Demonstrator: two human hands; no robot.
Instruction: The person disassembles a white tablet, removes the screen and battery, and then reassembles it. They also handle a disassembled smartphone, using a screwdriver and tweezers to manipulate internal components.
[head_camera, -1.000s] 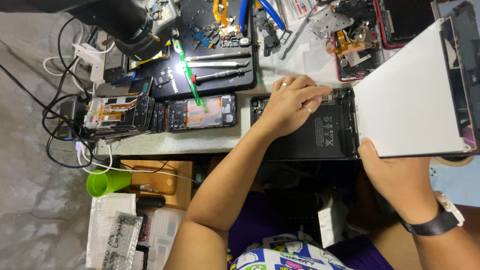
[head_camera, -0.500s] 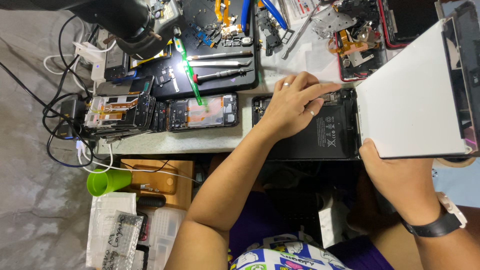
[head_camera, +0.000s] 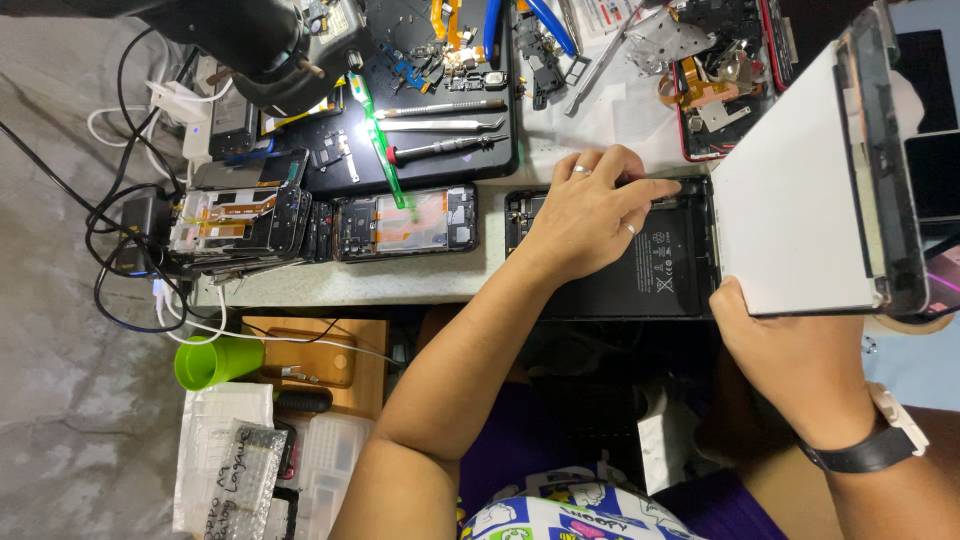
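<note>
While the opened tablet chassis (head_camera: 640, 265) lies flat at the near edge of the tabletop (head_camera: 420, 280), we see its shell holding a large black battery pack that fills most of the interior. We note a black work tray (head_camera: 440, 150) further back on the tabletop; it carries tweezers, a screwdriver (head_camera: 440, 150) and a green pry stick (head_camera: 378, 140). We also see a green cup (head_camera: 215, 360) below the tabletop edge; its contents cannot be seen.

Our left hand (head_camera: 590, 215) rests palm-down on the chassis, fingers loosely spread and extended, with the index fingertip touching the upper edge of the battery bay. It grips nothing. Our right hand (head_camera: 790, 350) is closed on the lower corner of the detached tablet screen panel (head_camera: 800, 190), thumb on the white back face, and holds it tilted up off the right side of the chassis. Two opened phones (head_camera: 405, 222) lie side by side to the left of the chassis, well clear of both hands.

Compared with the frame from a second ago, we find the left index finger reaching slightly further right along the chassis edge; the screen panel and right hand are essentially unmoved.
</note>
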